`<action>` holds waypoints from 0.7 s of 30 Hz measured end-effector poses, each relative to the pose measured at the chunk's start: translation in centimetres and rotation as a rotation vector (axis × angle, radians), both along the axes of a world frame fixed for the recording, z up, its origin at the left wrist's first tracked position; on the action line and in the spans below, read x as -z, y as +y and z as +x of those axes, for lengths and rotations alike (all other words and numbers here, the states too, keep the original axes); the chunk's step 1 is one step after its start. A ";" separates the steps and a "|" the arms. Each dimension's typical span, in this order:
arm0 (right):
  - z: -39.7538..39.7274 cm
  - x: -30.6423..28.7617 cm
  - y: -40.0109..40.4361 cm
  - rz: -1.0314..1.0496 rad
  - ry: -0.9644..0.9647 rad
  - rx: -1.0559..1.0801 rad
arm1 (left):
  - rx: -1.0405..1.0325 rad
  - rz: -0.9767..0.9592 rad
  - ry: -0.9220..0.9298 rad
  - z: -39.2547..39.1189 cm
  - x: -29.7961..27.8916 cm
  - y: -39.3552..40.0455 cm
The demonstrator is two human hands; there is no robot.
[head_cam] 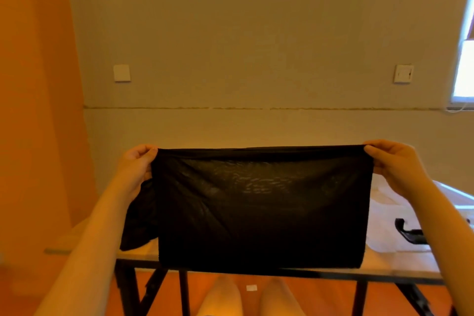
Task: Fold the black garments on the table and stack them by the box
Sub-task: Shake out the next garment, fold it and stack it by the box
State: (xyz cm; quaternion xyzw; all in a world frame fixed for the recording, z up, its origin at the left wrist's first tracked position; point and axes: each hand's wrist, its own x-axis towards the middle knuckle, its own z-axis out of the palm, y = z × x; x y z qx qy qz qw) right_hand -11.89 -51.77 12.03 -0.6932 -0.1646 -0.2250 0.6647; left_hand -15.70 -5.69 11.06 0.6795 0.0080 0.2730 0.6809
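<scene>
A thin black garment (261, 208) hangs spread in the air in front of me, above the table's near edge. My left hand (137, 164) pinches its top left corner and my right hand (392, 161) pinches its top right corner, stretching the top edge taut. The cloth is folded over, with a loose dark part (138, 223) drooping behind its left side down to the table. The garment hides most of the tabletop behind it. No box is visible.
A light table (400, 261) on a dark metal frame stands before me. White plastic wrapping (384, 215) lies on its right part with a black object (410, 235) on it. A wall is behind, a window at the right. My knees show below.
</scene>
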 end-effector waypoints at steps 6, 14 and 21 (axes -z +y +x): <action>2.9 1.6 0.8 -0.003 0.088 0.024 | 0.001 0.007 0.107 3.2 1.6 0.5; 10.4 2.3 2.2 -0.143 0.250 0.203 | -0.022 0.032 0.215 10.5 2.2 1.2; 20.5 2.1 4.3 -0.294 0.396 0.284 | -0.053 0.083 0.315 20.9 3.0 2.0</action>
